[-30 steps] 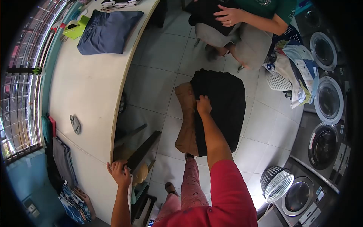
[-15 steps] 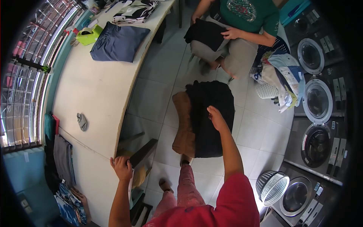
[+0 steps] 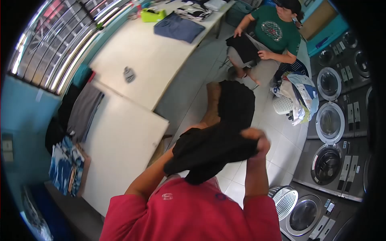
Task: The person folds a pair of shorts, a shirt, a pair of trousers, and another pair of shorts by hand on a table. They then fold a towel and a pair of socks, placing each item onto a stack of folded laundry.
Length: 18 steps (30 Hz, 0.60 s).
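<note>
I hold a black garment bunched up in front of my chest with both hands. My right hand grips its right end with the fingers closed. My left hand is covered by the cloth at its left end, and only my left forearm shows. Beyond the garment, a pile of black clothes lies on a brown seat on the tiled floor.
A seated person in a green shirt holds black cloth. The white table carries a folded blue garment and a small grey cloth. A full laundry basket, washers and a white basket are on the right.
My left hand left the table edge and my right hand lifted a black garment from the pile. Both hands now hold it near my chest, and my view has swung up.
</note>
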Available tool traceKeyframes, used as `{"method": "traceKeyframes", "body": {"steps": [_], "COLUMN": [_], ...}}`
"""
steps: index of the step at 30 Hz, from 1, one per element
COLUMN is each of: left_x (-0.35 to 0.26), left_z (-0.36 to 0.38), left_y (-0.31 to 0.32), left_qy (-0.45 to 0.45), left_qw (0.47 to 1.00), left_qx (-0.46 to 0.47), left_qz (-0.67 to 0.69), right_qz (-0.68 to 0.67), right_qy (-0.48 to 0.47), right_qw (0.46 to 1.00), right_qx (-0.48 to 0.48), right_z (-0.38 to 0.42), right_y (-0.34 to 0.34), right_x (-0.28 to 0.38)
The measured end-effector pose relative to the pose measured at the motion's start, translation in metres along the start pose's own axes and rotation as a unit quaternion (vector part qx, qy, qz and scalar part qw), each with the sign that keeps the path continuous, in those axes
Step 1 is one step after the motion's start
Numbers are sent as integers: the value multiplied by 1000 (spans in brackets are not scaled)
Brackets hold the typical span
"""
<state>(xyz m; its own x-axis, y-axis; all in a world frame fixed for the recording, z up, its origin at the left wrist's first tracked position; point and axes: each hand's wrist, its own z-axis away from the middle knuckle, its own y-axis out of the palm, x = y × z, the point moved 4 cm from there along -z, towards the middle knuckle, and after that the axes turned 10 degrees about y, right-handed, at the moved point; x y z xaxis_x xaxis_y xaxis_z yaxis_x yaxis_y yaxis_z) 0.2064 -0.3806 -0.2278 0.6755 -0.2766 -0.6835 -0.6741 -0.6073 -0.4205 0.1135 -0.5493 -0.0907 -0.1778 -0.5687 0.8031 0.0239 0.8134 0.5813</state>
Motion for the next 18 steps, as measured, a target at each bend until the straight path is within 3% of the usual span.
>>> {"method": "traceKeyframes", "body": {"steps": [1, 2, 3, 4, 5, 6, 7, 8, 9, 10, 11, 12, 15, 16, 17, 18], "left_x": [-7, -14, -25, -38, -56, -82, -88, -101, -113, -117, -116, -117, -127, -138, -135, -134], "left_z": [20, 45, 65, 79, 94, 106, 124, 135, 145, 159, 172, 182, 196, 189, 197, 196], "left_y": [6, 10, -5, -36, -59, -81, -93, -101, -106, -104, -97, -92, -83, -86, -83, -81], "left_qy": [-190, -370, -373, -250, -123, -332, -358, -385, -412, -415, -425, -434, -482, -488, -488, -447], "left_qw": [978, 912, 911, 966, 991, 876, 778, 756, 734, 731, 726, 720, 677, 714, 713, 783], "left_qx": [20, 36, 23, -6, -30, -243, -312, -313, -313, -318, -327, -336, -320, -288, -289, -211], "left_qz": [85, 171, 172, 64, -50, 253, 412, 427, 441, 438, 430, 424, 454, 411, 412, 377], "right_qz": [48, 19, -10, -8, 312, 597, 574, 504, 378, 221, 48, -8, -6, -5, -70, -135], "right_qy": [-26, 10, 50, 59, -3, -71, -89, 29, 310, 403, 399, 464, 420, 421, 450, 476], "right_qw": [993, 986, 973, 975, 910, 743, 777, 847, 859, 879, 914, 883, 895, 895, 878, 856], "right_qx": [-104, -166, -225, -216, -272, -294, -242, -166, -153, -128, -65, -68, -148, -149, -150, -150], "right_z": [3, -4, -9, -12, -12, -8, -1, 9, 28, 55, 68, 81, 88, 89, 88, 85], "right_y": [7, 20, 34, 42, 43, 53, 69, 75, 87, 88, 118, 131, 133, 129, 126, 128], "right_x": [1, 0, -4, -18, -27, -41, -65, -101, -141, -193, -224, -244, -279, -281, -285, -285]}}
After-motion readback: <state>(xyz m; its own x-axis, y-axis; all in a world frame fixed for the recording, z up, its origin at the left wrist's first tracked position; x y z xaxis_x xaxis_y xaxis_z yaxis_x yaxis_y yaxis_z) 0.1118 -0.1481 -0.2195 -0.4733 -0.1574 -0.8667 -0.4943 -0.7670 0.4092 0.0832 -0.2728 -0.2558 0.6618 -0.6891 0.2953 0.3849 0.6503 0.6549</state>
